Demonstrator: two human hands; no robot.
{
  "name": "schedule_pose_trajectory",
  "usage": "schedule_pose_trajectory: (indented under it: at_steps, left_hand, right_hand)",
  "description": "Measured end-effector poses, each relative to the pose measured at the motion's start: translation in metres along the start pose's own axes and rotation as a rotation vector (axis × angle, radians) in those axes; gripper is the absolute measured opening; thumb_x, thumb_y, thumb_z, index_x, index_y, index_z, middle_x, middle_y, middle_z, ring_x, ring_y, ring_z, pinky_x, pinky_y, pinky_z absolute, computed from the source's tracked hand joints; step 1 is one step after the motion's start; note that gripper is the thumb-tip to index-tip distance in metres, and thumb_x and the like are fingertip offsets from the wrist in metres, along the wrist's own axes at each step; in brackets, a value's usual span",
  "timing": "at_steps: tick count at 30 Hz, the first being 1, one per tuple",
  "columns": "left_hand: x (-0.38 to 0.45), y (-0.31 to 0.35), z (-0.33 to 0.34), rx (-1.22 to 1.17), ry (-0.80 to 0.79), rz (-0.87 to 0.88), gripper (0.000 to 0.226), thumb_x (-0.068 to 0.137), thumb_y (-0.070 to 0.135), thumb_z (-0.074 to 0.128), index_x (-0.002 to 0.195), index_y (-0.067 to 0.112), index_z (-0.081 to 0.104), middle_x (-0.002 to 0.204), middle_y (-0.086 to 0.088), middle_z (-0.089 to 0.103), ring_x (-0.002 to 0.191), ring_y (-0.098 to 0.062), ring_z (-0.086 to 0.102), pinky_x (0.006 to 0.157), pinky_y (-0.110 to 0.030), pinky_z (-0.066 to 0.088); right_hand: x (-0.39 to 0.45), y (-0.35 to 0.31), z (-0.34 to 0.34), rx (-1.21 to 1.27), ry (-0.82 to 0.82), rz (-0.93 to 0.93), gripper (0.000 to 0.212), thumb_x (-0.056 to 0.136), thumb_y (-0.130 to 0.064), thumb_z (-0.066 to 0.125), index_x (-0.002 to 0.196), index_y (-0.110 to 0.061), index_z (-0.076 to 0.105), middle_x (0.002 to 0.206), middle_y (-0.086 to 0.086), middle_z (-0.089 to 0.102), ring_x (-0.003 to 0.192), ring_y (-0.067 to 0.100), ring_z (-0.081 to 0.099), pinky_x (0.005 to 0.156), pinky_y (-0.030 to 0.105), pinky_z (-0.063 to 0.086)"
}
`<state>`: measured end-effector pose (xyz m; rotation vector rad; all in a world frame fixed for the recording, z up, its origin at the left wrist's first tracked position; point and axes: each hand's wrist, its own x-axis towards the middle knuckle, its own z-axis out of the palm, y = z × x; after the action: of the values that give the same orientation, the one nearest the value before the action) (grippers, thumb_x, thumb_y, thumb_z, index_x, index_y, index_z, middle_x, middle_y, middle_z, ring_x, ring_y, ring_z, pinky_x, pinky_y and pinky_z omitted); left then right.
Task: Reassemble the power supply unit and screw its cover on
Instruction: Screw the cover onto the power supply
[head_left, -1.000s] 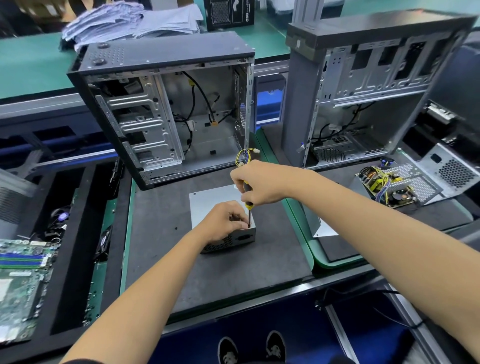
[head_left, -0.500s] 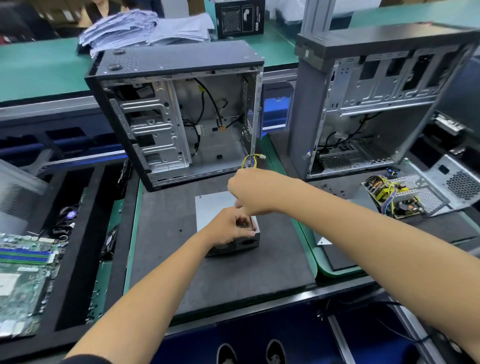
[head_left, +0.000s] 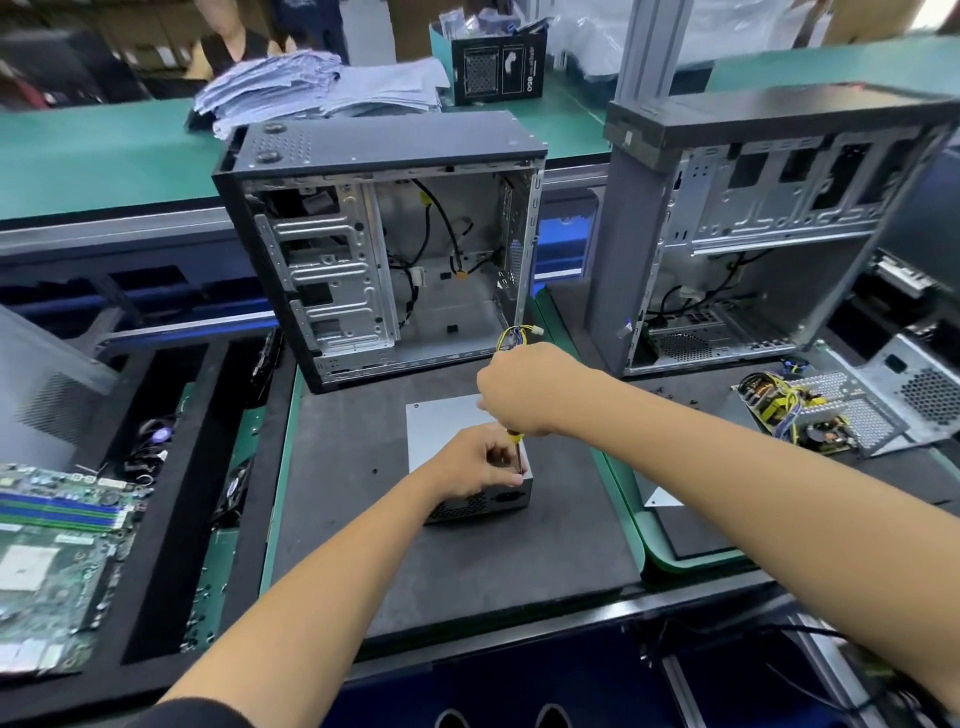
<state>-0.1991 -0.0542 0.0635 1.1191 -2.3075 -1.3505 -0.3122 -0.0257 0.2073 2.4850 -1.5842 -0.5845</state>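
Your right hand (head_left: 524, 397) gripped the screwdriver (head_left: 517, 453), tip down at the power supply unit's (head_left: 457, 426) near corner. Your left hand (head_left: 475, 462) rested on its cover, fingers curled beside the shaft.

You stand at a counter (head_left: 467, 561) topped with a dark grey mat edged in green. Beyond it runs a long green counter (head_left: 93, 156) carrying a heap of grey cloths (head_left: 311, 88) and a black box (head_left: 496, 65). An aluminium post (head_left: 641, 47) rises behind. Stacked brown cartons (head_left: 135, 31) blur in the far background.
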Motion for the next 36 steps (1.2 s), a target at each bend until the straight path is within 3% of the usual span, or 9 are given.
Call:
schedule_pose_trajectory:
  at_steps: [5,9,12,15,20,27,30,32,36]
  left_hand:
    - [0.001,-0.002,0.000,-0.030,0.001,-0.015,0.011,0.075,0.004,0.075,0.083,0.000,0.069,0.067,0.016,0.059,0.058,0.008,0.051,0.059,-0.007,0.037]
    - [0.002,-0.002,-0.002,-0.050,-0.031,-0.028,0.011,0.077,0.003,0.074,0.086,-0.001,0.070,0.065,0.017,0.062,0.061,0.003,0.052,0.063,-0.011,0.040]
    - [0.002,-0.004,-0.001,-0.006,-0.040,-0.007,0.015,0.078,0.003,0.074,0.087,-0.007,0.067,0.060,0.029,0.059,0.058,0.010,0.051,0.060,-0.004,0.036]
    - [0.003,-0.005,-0.001,-0.011,-0.024,0.001,0.016,0.077,0.003,0.075,0.087,-0.008,0.067,0.072,0.022,0.061,0.064,0.008,0.052,0.066,-0.008,0.041]
    - [0.004,-0.003,-0.001,-0.015,-0.030,0.006,0.014,0.076,0.002,0.075,0.085,-0.005,0.067,0.075,0.012,0.061,0.064,0.005,0.050,0.067,-0.012,0.040]
    - [0.003,-0.002,-0.002,-0.023,-0.028,0.012,0.012,0.076,0.001,0.076,0.084,0.001,0.067,0.072,0.012,0.062,0.067,0.004,0.055,0.067,-0.009,0.042]
    - [0.003,-0.001,-0.002,-0.010,-0.030,0.013,0.014,0.077,0.003,0.076,0.087,-0.002,0.068,0.078,0.005,0.062,0.073,-0.007,0.056,0.075,-0.022,0.046]
    - [0.003,-0.001,-0.001,-0.014,-0.033,-0.004,0.010,0.076,0.003,0.076,0.082,0.001,0.069,0.075,0.007,0.060,0.069,-0.003,0.054,0.071,-0.017,0.044]
    - [0.002,-0.001,0.000,-0.015,-0.032,-0.007,0.009,0.076,0.003,0.076,0.079,0.004,0.067,0.072,0.013,0.061,0.065,0.006,0.053,0.068,-0.011,0.040]
  right_hand:
    - [-0.004,0.004,-0.005,0.116,-0.197,-0.058,0.029,0.093,-0.018,0.046,0.118,-0.004,0.047,0.122,0.014,0.043,0.067,0.018,0.046,0.056,0.035,0.033]
    - [-0.002,-0.003,-0.004,0.103,-0.013,-0.039,0.012,0.094,-0.018,0.046,0.094,-0.008,0.053,0.103,0.014,0.059,0.084,0.028,0.057,0.060,0.036,0.042]
    - [-0.001,-0.004,-0.002,-0.003,-0.013,0.002,0.024,0.101,-0.024,0.038,0.105,-0.009,0.057,0.105,0.012,0.059,0.079,0.028,0.052,0.052,0.033,0.031]
    - [-0.004,0.004,-0.003,0.135,-0.165,-0.020,0.031,0.100,-0.028,0.041,0.121,-0.006,0.047,0.121,0.013,0.045,0.074,0.026,0.049,0.057,0.035,0.032]
    - [-0.007,0.002,-0.003,0.077,-0.033,-0.055,0.010,0.093,-0.016,0.046,0.096,-0.009,0.053,0.106,0.016,0.058,0.078,0.027,0.053,0.060,0.035,0.042]
    - [-0.010,0.003,-0.004,0.217,-0.203,-0.080,0.025,0.092,-0.017,0.047,0.115,-0.006,0.044,0.118,0.012,0.039,0.074,0.028,0.053,0.053,0.034,0.030]
    - [-0.008,-0.002,0.001,0.135,-0.048,-0.095,0.011,0.093,-0.016,0.048,0.100,-0.009,0.053,0.111,0.014,0.052,0.087,0.030,0.058,0.060,0.033,0.036]
    - [-0.007,-0.003,0.006,0.069,0.047,-0.045,0.020,0.098,-0.019,0.042,0.104,-0.008,0.057,0.108,0.016,0.060,0.091,0.033,0.061,0.060,0.034,0.036]
    - [-0.011,0.002,0.009,0.174,-0.041,-0.028,0.027,0.098,-0.027,0.042,0.115,-0.007,0.049,0.115,0.015,0.052,0.084,0.031,0.055,0.056,0.033,0.032]
